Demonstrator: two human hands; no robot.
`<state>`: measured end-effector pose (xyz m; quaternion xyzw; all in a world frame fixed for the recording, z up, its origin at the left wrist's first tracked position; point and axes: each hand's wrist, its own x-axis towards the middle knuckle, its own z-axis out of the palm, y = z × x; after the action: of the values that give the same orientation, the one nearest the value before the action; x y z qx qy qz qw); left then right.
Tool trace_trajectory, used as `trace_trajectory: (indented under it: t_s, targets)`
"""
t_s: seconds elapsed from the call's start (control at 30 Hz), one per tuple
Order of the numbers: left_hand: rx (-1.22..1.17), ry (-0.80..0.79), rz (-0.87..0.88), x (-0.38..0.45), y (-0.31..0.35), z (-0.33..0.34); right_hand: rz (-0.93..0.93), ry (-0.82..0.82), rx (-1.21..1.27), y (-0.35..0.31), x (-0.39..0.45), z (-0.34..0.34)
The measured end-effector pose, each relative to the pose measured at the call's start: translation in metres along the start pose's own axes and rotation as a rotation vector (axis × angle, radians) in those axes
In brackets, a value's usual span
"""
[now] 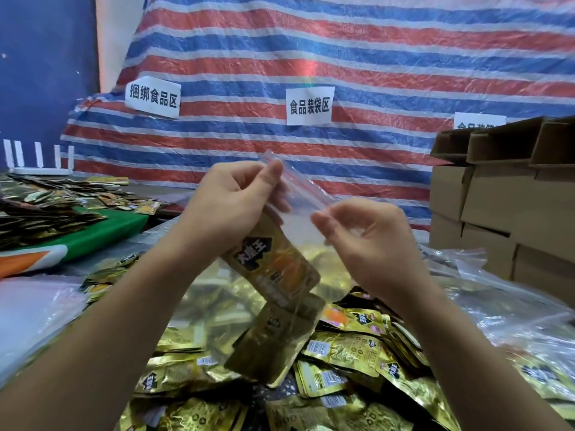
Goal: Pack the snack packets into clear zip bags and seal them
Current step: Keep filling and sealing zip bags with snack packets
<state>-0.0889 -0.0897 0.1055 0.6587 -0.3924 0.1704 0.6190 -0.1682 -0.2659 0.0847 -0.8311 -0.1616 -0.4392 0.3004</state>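
A red, white and blue striped tarp (342,57) hangs across the back from ten to two o'clock, with white paper signs (309,105) stuck on it. At nine o'clock a dark blue wall (46,57) shows, with a white rack (39,163) below it. Brown cardboard boxes (504,194) are stacked at three o'clock. The light is even.

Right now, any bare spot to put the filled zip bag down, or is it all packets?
Mostly crowded. The loose gold foil snack packets fill the middle below both hands, and the dark packet pile covers the green board at far left. The least crowded patch is the grey tabletop between that board and the gold pile. Crumpled clear plastic lies before the stacked cardboard boxes.
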Motion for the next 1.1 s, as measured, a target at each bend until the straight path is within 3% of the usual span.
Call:
trace_trajectory:
  t_s: [0.13, 0.27, 0.4, 0.6, 0.8, 0.93, 1.1]
  targets:
    - [0.012, 0.026, -0.003, -0.002, 0.001, 0.004, -0.063, 0.152, -0.055, -0.003, 0.002, -0.005]
    - [0.226, 0.007, 0.037, -0.004, -0.002, 0.007, -0.055, 0.114, -0.069, -0.004, 0.002, -0.01]
    - [-0.04, -0.013, 0.133, -0.003, 0.01, 0.0, -0.16, 0.184, -0.035, -0.01, 0.003, -0.02]
    - [0.117, -0.06, -0.032, -0.004, -0.012, 0.01, 0.182, -0.174, -0.074, -0.001, 0.004, -0.019]
    - [-0.034, -0.052, 0.001, -0.004, -0.008, 0.016, 0.168, -0.071, -0.07, -0.008, 0.005, -0.026]
    - [-0.076, -0.076, 0.071, -0.01, 0.005, 0.02, 0.164, -0.103, -0.088, -0.016, 0.006, -0.03]
    - [0.001, -0.111, 0.247, -0.022, 0.021, 0.028, -0.011, -0.1, -0.081, -0.034, 0.005, -0.033]
